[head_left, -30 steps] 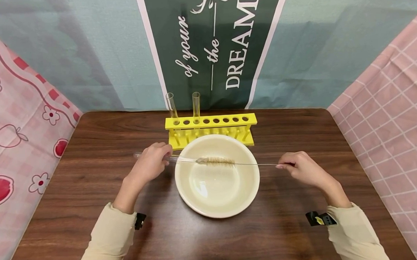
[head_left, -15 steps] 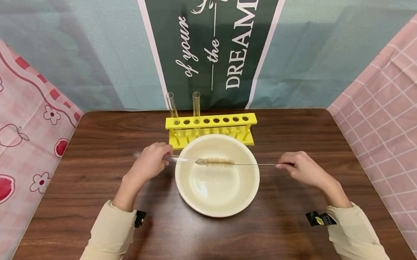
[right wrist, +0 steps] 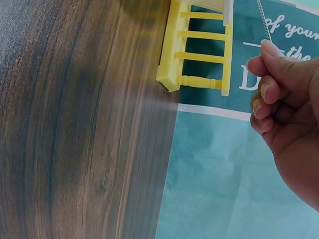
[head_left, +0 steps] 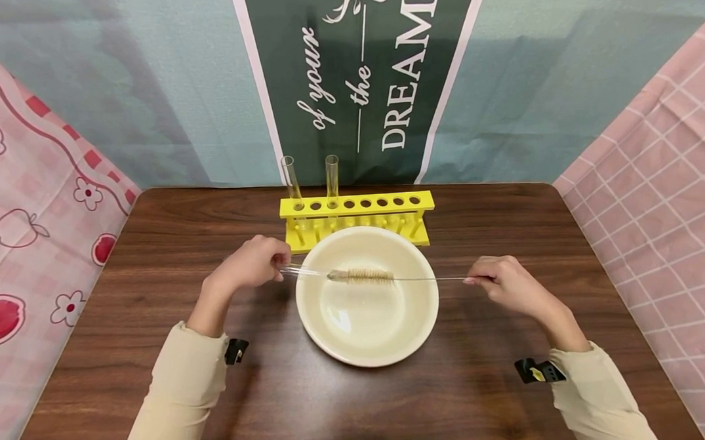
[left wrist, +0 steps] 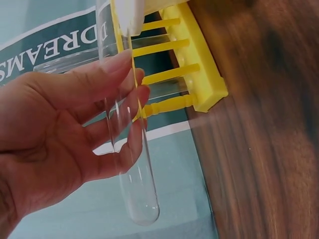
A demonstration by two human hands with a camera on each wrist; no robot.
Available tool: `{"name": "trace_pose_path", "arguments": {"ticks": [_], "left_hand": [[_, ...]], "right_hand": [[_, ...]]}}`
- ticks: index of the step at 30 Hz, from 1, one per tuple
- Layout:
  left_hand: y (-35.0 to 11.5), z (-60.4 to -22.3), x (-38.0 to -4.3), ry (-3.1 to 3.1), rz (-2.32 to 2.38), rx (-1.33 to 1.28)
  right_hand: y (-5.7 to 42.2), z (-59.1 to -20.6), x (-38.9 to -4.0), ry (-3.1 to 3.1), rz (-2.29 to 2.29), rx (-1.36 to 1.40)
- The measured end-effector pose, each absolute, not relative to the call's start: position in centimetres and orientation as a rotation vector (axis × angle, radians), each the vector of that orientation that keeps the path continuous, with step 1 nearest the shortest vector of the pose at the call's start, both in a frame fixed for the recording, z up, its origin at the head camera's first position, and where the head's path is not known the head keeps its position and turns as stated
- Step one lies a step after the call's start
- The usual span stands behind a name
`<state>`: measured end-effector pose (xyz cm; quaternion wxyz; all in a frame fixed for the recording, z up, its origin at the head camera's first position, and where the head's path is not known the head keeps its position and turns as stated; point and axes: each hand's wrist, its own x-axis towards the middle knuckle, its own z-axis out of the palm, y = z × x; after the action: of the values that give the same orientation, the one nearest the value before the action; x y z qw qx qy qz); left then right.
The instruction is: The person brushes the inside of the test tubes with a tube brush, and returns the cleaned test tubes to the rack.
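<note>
My left hand (head_left: 252, 260) holds a clear glass test tube (left wrist: 137, 184) between thumb and curled fingers, its rounded end toward the left. The tube's mouth lies over the cream bowl (head_left: 367, 358), beside the tip of a bristle brush (head_left: 367, 276). Whether that tip sits just inside the mouth is hard to tell. On the right, my right hand (head_left: 511, 285) pinches the brush's thin twisted-wire handle (right wrist: 264, 22) between thumb and forefinger, the other fingers curled in. Brush and tube form nearly one line across the bowl.
Behind the bowl stands a yellow test tube rack (head_left: 387, 203) holding two upright test tubes (head_left: 332, 178). The dark wooden table (head_left: 361, 420) spreads around them. A printed cloth (head_left: 193, 89) hangs at the back, with pink cloths at both sides.
My left hand has risen slightly and its wrist has turned, so the tube's rounded end is hidden in the head view. The brush has shifted a touch to the left.
</note>
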<state>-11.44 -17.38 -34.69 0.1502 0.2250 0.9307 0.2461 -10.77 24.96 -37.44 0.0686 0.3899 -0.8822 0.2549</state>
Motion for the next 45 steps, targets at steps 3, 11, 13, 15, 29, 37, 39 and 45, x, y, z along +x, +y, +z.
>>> {"name": "trace_pose_path", "arguments": {"ticks": [3, 11, 13, 15, 29, 37, 39, 45], "left_hand": [[-17.5, -34.5, -11.9, 2.648, 0.723, 0.686], [-17.7, -34.2, -12.6, 2.578, 0.772, 0.688], [-17.7, -34.1, -12.7, 2.573, 0.763, 0.691], [-17.7, -34.0, -12.8, 2.57, 0.749, 0.701], [-17.6, -33.7, -13.2, 2.57, 0.745, 0.734], [-17.2, -33.7, -13.4, 2.572, 0.738, 0.76], [-17.1, -33.7, -13.4, 2.571, 0.737, 0.771], [-16.7, -33.6, -13.5, 2.554, 0.754, 0.786]], "right_hand": [[24.8, -37.5, -10.7, -2.652, 0.761, 1.162], [24.1, -37.4, -10.7, -2.618, 0.75, 1.176], [23.8, -37.4, -10.7, -2.604, 0.736, 1.186], [23.5, -37.4, -10.8, -2.591, 0.716, 1.197], [20.6, -36.9, -10.6, -2.653, 0.574, 1.254], [19.6, -36.8, -10.6, -2.615, 0.481, 1.304], [19.4, -36.8, -10.6, -2.6, 0.463, 1.311], [18.9, -36.9, -10.6, -2.534, 0.414, 1.36]]}}
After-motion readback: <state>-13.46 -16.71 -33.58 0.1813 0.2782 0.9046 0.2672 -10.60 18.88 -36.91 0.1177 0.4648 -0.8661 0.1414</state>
